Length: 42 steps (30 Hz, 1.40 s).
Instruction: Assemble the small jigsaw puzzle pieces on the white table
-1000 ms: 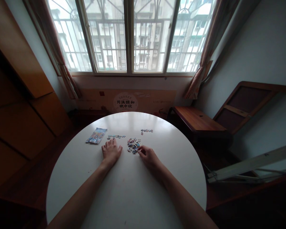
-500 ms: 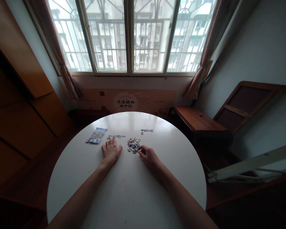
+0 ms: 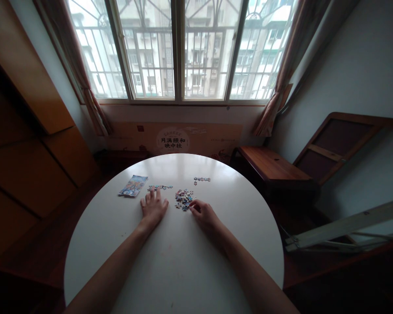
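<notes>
A small heap of jigsaw puzzle pieces (image 3: 183, 197) lies on the round white table (image 3: 180, 257). At the heap's right lower edge is my right hand (image 3: 203, 213), its thumb and index finger pinched together; whatever they hold is too small to make out. My left hand (image 3: 153, 207) rests on the tabletop with fingers spread, left of the heap. Just beyond its fingertips runs a row of puzzle pieces (image 3: 165, 187), partly hidden by the fingers. Farther back, right of the heap, several joined pieces (image 3: 202, 179) form a short line with a corner.
A colourful picture sheet (image 3: 133, 186) lies on the table's left part. Behind the table are a printed cardboard panel (image 3: 199, 135) and a barred window (image 3: 177, 56). A wooden bench (image 3: 271, 163) stands at the right, wooden cabinets (image 3: 36, 174) at the left.
The fingers of my left hand have shifted very slightly over the near side of the row. My right hand stays at the heap's edge.
</notes>
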{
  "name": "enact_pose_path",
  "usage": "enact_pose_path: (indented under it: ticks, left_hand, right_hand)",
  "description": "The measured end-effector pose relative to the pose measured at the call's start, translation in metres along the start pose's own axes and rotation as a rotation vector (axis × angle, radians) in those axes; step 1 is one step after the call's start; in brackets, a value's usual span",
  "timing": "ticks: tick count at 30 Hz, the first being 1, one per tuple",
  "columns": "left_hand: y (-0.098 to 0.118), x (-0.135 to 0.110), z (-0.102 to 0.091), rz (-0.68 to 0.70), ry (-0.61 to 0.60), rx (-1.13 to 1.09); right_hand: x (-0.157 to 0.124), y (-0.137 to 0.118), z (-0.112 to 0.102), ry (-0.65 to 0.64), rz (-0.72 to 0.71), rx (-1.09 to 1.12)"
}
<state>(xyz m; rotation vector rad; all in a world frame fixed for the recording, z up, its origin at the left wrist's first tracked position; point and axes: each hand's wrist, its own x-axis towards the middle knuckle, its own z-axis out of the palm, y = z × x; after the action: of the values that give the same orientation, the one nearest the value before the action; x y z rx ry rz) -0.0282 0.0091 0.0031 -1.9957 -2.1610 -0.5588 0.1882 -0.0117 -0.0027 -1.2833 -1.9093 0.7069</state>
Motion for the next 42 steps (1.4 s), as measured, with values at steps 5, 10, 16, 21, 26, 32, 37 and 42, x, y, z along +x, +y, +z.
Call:
enact_pose_path:
  ticks: [5, 10, 16, 21, 26, 32, 37, 42]
  left_hand:
    - [0.010, -0.003, -0.015, 0.311, 0.052, -0.140]
    - [0.021, -0.010, -0.016, 0.523, -0.174, -0.281]
    - [0.023, -0.013, -0.019, 0.415, -0.255, -0.346]
    - [0.019, -0.010, -0.014, 0.411, -0.240, -0.388]
    - [0.018, -0.009, -0.012, 0.422, -0.237, -0.410]
    - [0.019, -0.009, -0.014, 0.436, -0.208, -0.448]
    - [0.017, -0.009, -0.013, 0.535, -0.220, -0.492]
    - [0.016, -0.009, -0.008, 0.642, -0.174, -0.511]
  right_hand:
    - [0.001, 0.001, 0.001, 0.079, -0.011, 0.017]
    - [0.004, 0.006, -0.004, 0.214, 0.040, -0.035]
    - [0.005, 0.010, -0.005, 0.186, 0.118, -0.055]
    - [0.003, 0.008, -0.005, 0.164, 0.101, -0.061]
    - [0.003, 0.007, -0.005, 0.156, 0.093, -0.055]
    - [0.003, 0.006, -0.005, 0.144, 0.105, -0.056]
    - [0.003, 0.007, -0.006, 0.147, 0.094, -0.048]
    - [0.002, 0.003, -0.003, 0.109, 0.009, 0.051]
